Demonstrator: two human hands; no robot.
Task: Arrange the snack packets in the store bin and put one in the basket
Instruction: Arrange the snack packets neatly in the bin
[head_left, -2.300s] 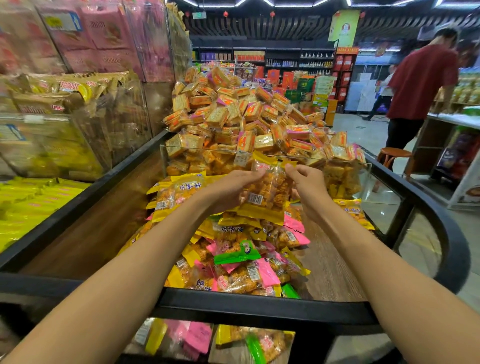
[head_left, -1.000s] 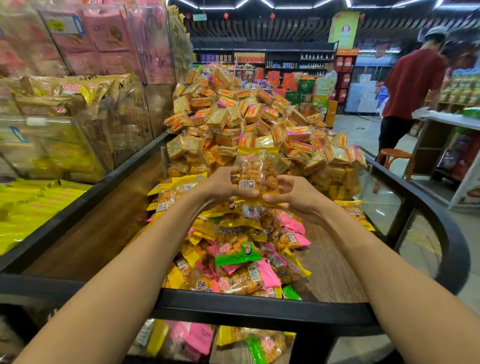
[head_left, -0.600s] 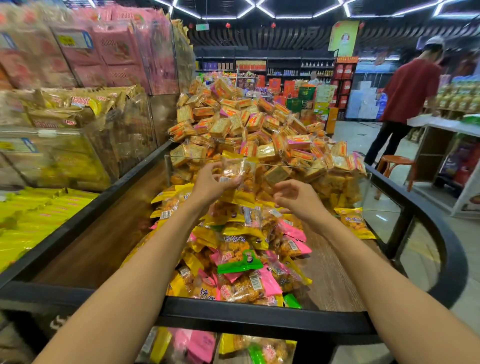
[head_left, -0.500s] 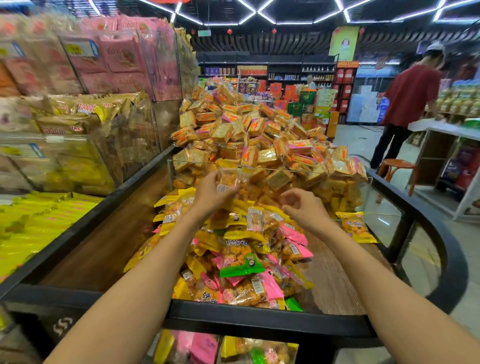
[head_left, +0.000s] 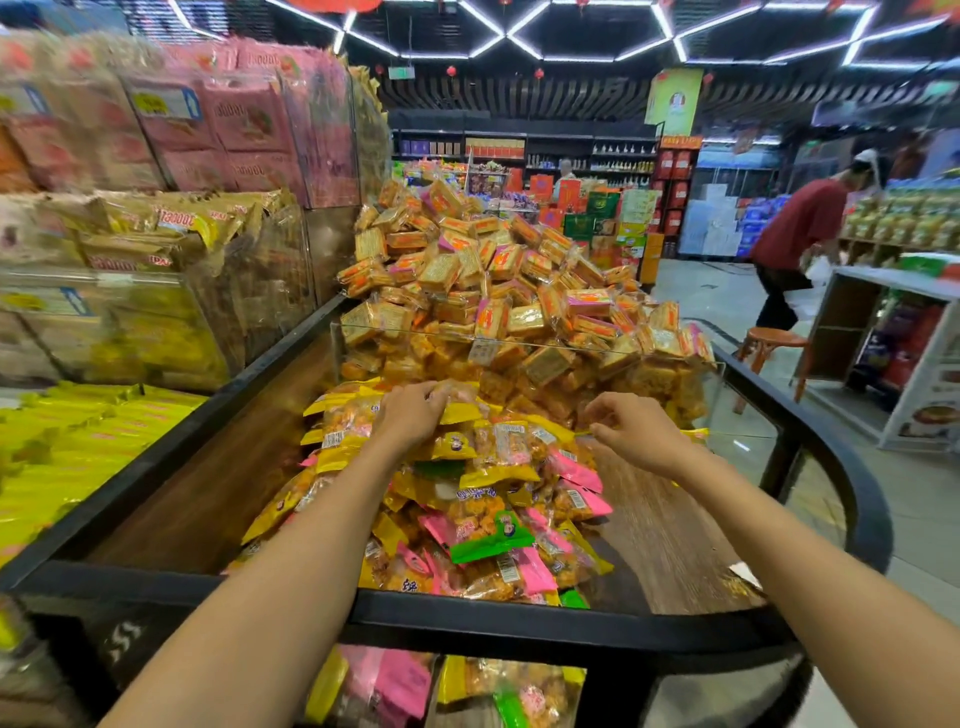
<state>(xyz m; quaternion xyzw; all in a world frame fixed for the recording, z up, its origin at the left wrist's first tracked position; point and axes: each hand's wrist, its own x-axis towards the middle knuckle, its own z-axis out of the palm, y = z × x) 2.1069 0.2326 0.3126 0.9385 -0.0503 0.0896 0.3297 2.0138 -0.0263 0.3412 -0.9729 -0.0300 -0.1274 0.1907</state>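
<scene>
A: Where are the hands?

B: Both over the far end of the snack packets (head_left: 483, 499), the heap in the store bin (head_left: 467, 618). Left hand (head_left: 410, 415) lies palm down on one yellow-edged packet (head_left: 457, 410) at the top of the heap, fingers curled over its far edge, it grips it. The packet touches the heap under it.

A: And the right?

B: Right hand (head_left: 631, 434) is just beside, to the right of the left one, approx. same height. Fingers loosely bent and pointing to the left, nothing between them as far as I see. It hovers close above the heap; if it touches a packet I cannot tell.

A: What is near the hands?

B: Directly beyond them a clear divider (head_left: 524, 345), and behind it a tall pile of square orange packs (head_left: 498, 291). Toward the person from the hands the heap goes on, yellow, pink and green packets mixed, up to the black front rim. Right of the right hand there is bare wood floor of the bin. Left of the left hand bare wood too, then the black rail, and beyond it flat yellow bags (head_left: 78, 447).

A: Other people?

B: One person in a red shirt (head_left: 795, 228), far right beyond the right hand, bent at a white counter (head_left: 893, 278).
</scene>
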